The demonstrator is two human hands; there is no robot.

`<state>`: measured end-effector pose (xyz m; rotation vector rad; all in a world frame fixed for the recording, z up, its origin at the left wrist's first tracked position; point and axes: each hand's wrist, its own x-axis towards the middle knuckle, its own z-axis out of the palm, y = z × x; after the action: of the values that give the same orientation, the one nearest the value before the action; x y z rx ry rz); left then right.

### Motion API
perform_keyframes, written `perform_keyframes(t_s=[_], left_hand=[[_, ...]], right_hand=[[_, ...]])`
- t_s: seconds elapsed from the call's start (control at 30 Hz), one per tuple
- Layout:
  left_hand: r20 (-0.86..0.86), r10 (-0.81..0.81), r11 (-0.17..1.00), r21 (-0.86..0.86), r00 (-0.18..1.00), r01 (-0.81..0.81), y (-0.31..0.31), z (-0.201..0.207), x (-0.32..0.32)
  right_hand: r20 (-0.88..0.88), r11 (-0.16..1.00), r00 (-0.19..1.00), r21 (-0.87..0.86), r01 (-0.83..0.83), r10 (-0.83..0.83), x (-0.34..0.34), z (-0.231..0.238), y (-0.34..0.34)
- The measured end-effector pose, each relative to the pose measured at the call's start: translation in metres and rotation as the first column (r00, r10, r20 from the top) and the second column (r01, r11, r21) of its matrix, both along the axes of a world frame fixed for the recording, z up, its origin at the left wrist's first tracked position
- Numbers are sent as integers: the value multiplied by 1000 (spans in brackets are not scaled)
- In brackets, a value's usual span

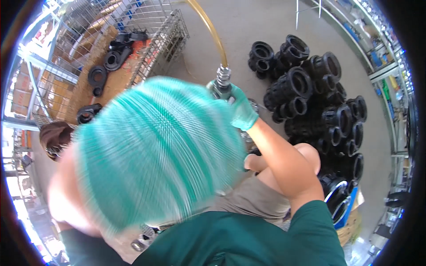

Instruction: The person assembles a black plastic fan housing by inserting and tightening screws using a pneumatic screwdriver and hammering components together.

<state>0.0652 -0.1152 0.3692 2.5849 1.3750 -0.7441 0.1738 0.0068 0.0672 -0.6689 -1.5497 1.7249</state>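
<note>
My left hand [164, 150], in a green-and-white striped knit glove, is raised very close and smeared by motion. Its fingers cannot be made out, nor whether anything is in them. Beyond it, my right hand [243, 111] wears a green glove and is closed around a metal air tool [221, 92]. A ribbed metal coupling [223, 74] joins the tool to a yellow hose [206, 22] that runs up out of view. The lower part of the tool is hidden behind my left glove.
Many black ring-shaped parts [295, 84] with large and small openings stand stacked on the floor at right. At left, a wire mesh cage [166, 40] holds more black parts [97, 76] on a brown board. Shelving [384, 73] lines the right side.
</note>
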Motion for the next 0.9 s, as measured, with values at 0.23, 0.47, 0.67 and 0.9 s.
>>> perform_keyframes(t_s=[0.23,0.47,0.67,0.9], left_hand=[[186,-200,977,106,962,183,-9,-16,28],[246,-254,966,105,935,235,-8,-42,33],[296,-302,953,106,906,284,-2,-53,44],[340,-324,945,83,883,315,-1,-76,54]], right_hand=[[21,983,998,174,51,-56,19,5,-4],[-5,993,997,86,82,-81,22,-1,-11],[49,984,993,146,98,-106,29,9,2],[-5,986,996,139,89,-89,28,15,-5]])
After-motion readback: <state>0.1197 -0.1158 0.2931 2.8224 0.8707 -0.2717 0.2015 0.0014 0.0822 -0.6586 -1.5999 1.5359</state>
